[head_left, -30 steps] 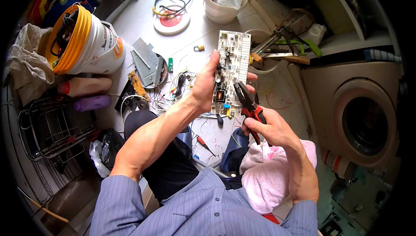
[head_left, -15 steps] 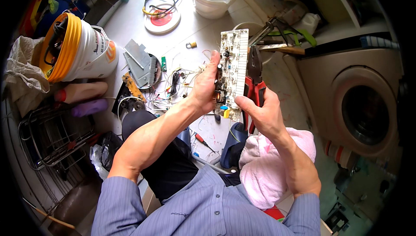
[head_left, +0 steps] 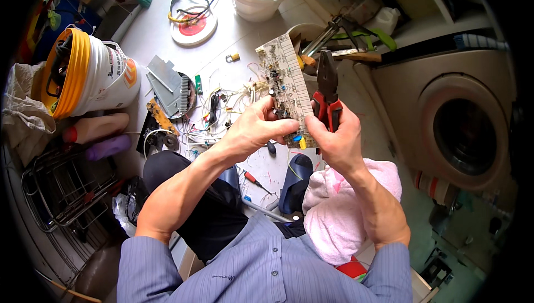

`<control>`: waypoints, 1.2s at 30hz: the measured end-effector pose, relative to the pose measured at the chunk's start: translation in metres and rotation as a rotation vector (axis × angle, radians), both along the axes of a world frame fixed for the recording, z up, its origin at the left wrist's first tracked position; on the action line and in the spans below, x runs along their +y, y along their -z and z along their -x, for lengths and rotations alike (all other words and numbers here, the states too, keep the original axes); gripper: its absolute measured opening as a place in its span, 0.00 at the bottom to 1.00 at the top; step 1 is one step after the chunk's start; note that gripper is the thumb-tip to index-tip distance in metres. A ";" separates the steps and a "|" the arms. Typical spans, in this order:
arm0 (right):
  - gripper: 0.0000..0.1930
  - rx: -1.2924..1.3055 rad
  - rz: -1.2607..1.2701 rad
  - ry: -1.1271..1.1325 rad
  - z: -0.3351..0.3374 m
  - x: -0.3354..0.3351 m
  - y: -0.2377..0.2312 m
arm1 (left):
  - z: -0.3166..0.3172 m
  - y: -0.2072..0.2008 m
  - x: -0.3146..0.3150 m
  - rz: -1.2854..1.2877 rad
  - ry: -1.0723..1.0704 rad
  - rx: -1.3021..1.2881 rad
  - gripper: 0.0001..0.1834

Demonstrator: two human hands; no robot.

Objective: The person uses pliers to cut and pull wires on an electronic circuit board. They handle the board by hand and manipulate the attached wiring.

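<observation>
A long, pale circuit board (head_left: 290, 69) studded with small components is held up in front of me, its far end tipped left. My left hand (head_left: 253, 129) is closed on its lower left side, the thumb lying across the component face near a blue and a yellow part. In my right hand (head_left: 340, 144) is a pair of red-and-black pliers (head_left: 328, 83), jaws pointing away from me. My right thumb also presses against the board's lower right edge. The right fingers behind the pliers are partly hidden.
Loose wires (head_left: 222, 111), a metal part with fins (head_left: 169, 86) and a padlock (head_left: 232, 58) lie on the floor beyond my knees. A red screwdriver (head_left: 256, 180) lies between my feet. Buckets (head_left: 111, 75) stand left; a front-loading washing machine (head_left: 445, 119) is at right. A pink towel (head_left: 350, 214) covers my right thigh.
My left hand has slid down the board, bringing its thumb across the lower components. The board's far end has tilted left, and the pliers have shifted slightly. The whole view has moved a little.
</observation>
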State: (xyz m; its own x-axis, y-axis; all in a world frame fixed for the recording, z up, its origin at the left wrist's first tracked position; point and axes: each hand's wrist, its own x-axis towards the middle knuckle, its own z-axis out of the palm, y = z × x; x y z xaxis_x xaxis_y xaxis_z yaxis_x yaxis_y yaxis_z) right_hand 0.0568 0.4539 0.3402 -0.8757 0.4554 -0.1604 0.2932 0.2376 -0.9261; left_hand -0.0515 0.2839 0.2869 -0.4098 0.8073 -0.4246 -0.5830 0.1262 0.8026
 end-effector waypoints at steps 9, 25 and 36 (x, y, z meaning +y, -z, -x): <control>0.08 0.112 -0.130 -0.172 -0.003 0.001 0.000 | -0.004 0.007 -0.005 -0.075 0.040 -0.006 0.38; 0.09 -0.030 0.033 -0.176 0.001 0.019 0.002 | -0.002 0.008 0.000 -0.056 0.037 -0.014 0.36; 0.06 -0.170 0.695 0.029 0.002 0.032 0.013 | -0.006 -0.008 0.000 -0.169 0.033 -0.141 0.35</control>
